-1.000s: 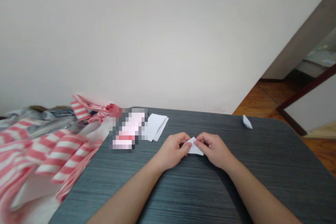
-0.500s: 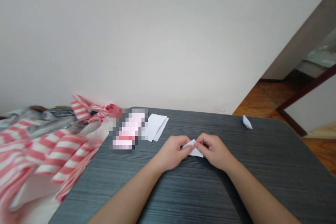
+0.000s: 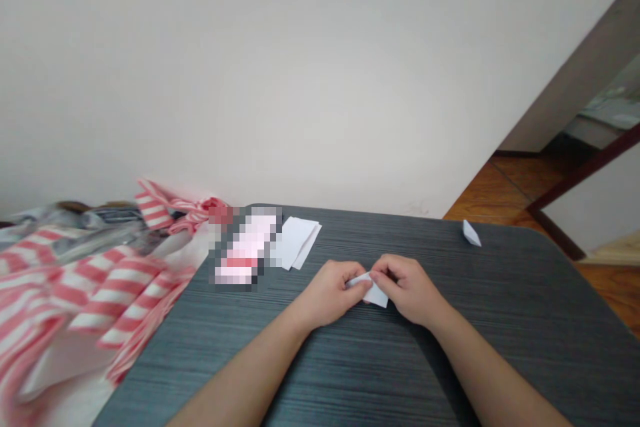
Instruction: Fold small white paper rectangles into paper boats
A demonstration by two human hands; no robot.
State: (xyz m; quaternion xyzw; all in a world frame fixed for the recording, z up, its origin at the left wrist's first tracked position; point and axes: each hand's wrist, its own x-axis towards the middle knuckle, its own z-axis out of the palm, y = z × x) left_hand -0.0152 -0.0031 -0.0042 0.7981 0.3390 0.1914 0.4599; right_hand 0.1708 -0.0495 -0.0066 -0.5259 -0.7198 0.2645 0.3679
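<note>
A small folded piece of white paper (image 3: 377, 294) is held between my two hands, just above the dark table (image 3: 360, 373). My left hand (image 3: 336, 293) pinches its left side, with the thumb lying across the front. My right hand (image 3: 407, 287) grips the upper right edge between thumb and fingers. Part of the paper and some fingertips are hidden behind the hands. Beyond my left hand lie flat white paper sheets (image 3: 297, 240), overlapping each other. A folded white paper piece (image 3: 471, 233) sits at the far right of the table.
A pixelated pink-and-white object (image 3: 250, 240) lies on the table's left side. Red-and-white striped cloth (image 3: 113, 293) is heaped left of the table. A pale wall (image 3: 320, 80) stands behind the far edge, and wooden floor (image 3: 480, 193) shows at the right.
The held paper has tilted slightly, its lower corner now a bit lower and more of its face showing. Both hands stay almost in place, still gripping it.
</note>
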